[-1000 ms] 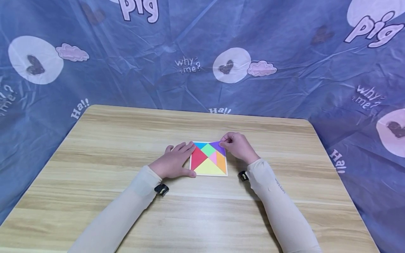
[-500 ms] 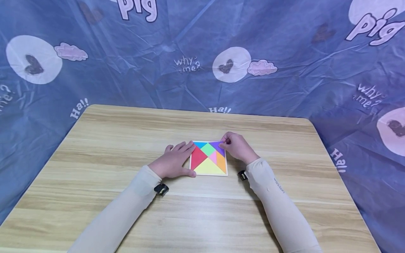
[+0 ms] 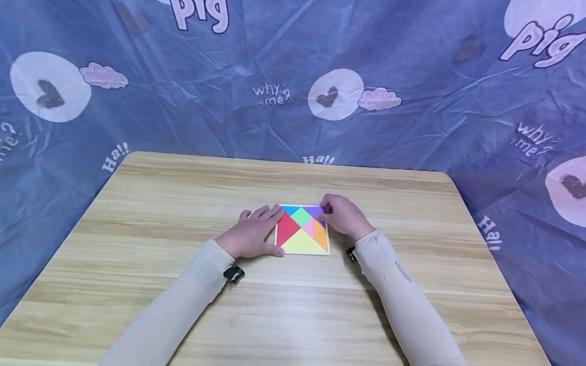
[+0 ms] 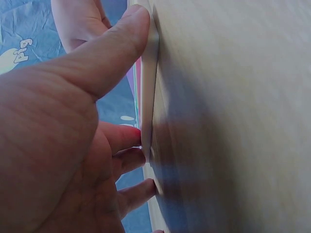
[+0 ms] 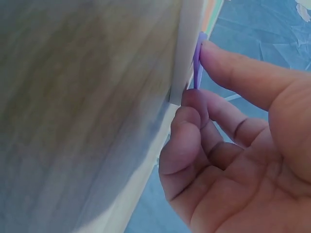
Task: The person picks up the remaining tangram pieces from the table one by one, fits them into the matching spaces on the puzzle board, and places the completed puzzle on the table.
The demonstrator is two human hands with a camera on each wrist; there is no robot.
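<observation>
A square tangram of coloured pieces lies in its pale tray [image 3: 305, 253] on the table. My left hand [image 3: 249, 234] rests along the tray's left side, thumb at the near left corner and fingers spread toward the far left corner. In the left wrist view the left thumb [image 4: 121, 43] presses at the tray's edge. At the far right corner my right hand [image 3: 345, 216] pinches the purple triangle [image 5: 197, 70] between thumb and forefinger. The right wrist view shows this piece tilted out from the tray edge. Red, yellow, blue, green, pink and orange pieces sit flat beside it.
The wooden table [image 3: 293, 310] extends around the tangram on all sides. A blue printed cloth [image 3: 293, 127] hangs behind the table and down its sides. Each wrist wears a small black device [image 3: 234, 274] over a pale sleeve [image 3: 169, 305].
My right hand has shifted slightly toward me at the far right corner, its thumb lower over the purple triangle. The left hand and the tray have stayed in place.
</observation>
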